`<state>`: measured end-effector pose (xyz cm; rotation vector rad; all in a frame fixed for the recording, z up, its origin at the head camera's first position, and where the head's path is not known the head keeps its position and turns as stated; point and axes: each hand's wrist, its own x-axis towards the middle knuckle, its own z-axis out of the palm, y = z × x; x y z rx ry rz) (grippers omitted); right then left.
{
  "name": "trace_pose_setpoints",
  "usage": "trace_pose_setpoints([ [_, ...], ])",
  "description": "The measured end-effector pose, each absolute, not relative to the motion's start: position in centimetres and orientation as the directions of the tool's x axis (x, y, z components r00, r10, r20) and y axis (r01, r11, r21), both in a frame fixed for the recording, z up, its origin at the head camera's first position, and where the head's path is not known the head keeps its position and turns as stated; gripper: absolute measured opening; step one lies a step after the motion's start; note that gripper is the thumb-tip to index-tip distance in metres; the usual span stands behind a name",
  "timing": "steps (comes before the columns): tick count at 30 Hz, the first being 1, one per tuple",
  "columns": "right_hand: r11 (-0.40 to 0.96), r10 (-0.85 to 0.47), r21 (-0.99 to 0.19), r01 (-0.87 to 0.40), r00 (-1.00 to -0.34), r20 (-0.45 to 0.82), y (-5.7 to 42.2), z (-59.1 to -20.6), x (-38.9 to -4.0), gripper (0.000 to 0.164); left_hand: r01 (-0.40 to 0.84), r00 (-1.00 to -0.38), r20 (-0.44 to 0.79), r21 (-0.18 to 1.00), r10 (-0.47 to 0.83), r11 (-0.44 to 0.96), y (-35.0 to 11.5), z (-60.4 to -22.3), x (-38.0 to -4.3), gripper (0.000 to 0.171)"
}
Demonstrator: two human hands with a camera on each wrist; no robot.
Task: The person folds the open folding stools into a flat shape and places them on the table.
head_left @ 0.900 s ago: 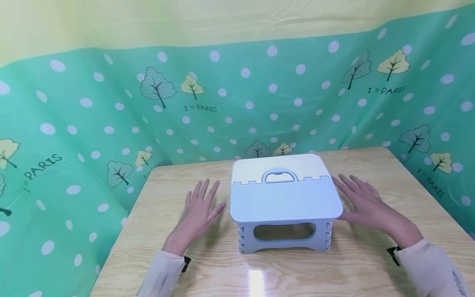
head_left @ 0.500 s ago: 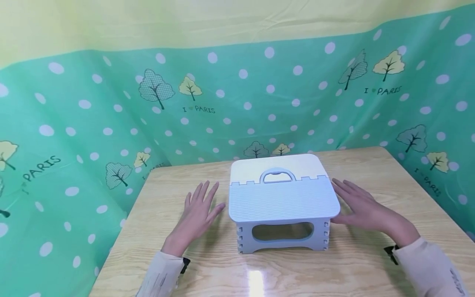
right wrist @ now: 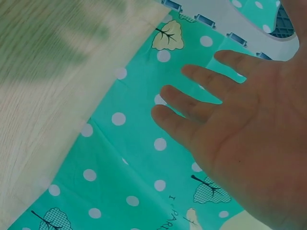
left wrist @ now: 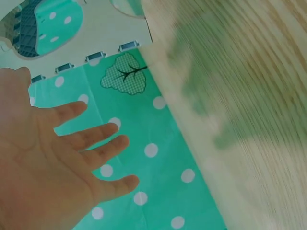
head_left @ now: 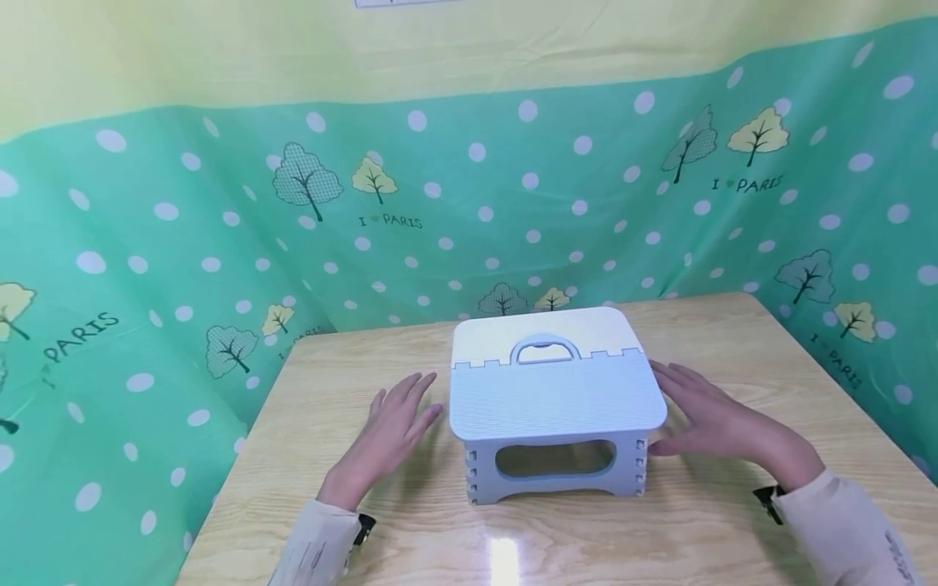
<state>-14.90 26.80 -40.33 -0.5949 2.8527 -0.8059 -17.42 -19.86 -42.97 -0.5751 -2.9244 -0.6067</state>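
Observation:
A folding step stool [head_left: 557,399], with a light blue and white top and a carry handle [head_left: 545,348], stands unfolded on its legs. To its left my left hand [head_left: 384,443] is held with spread, relaxed fingers, a small gap from the stool. My right hand [head_left: 714,419] is close against the right side, fingers extended and thumb near the leg; whether it touches, I cannot tell. In the left wrist view the stool's side [left wrist: 108,33] shows at upper left, beyond the open palm. The right wrist view has the other side [right wrist: 220,14] at the top right.
The stool stands on a wood-grain table [head_left: 410,537]. A green and cream curtain [head_left: 410,179] with dots and trees hangs behind and along both sides. A pale printed edge [head_left: 406,2] shows at the top of the head view.
The left fingers have dipped slightly. My right hand has come a little nearer the stool's side, its fingers closer together. The head view has shifted slightly; the stool stays in place.

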Motion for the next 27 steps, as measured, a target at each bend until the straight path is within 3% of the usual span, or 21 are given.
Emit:
trace_pose_setpoints([
  [12,0.638,-0.524,-0.628,-0.445,-0.849,0.069,26.1,-40.8,-14.9,0.110,0.427,-0.903,0.181,0.466,0.388,0.775,-19.1,-42.8,-17.3,0.051],
  [21,0.570,-0.593,-0.703,-0.426,-0.805,0.007,25.4,-40.6,-14.7,0.106,0.422,-0.895,0.121,0.543,0.430,0.726,-18.6,-42.4,-16.7,0.040],
  [27,0.548,-0.603,-0.708,-0.445,-0.797,0.035,24.8,-40.6,-14.3,0.105,0.419,-0.882,0.076,0.579,0.465,0.699,-18.2,-42.2,-16.4,0.042],
])
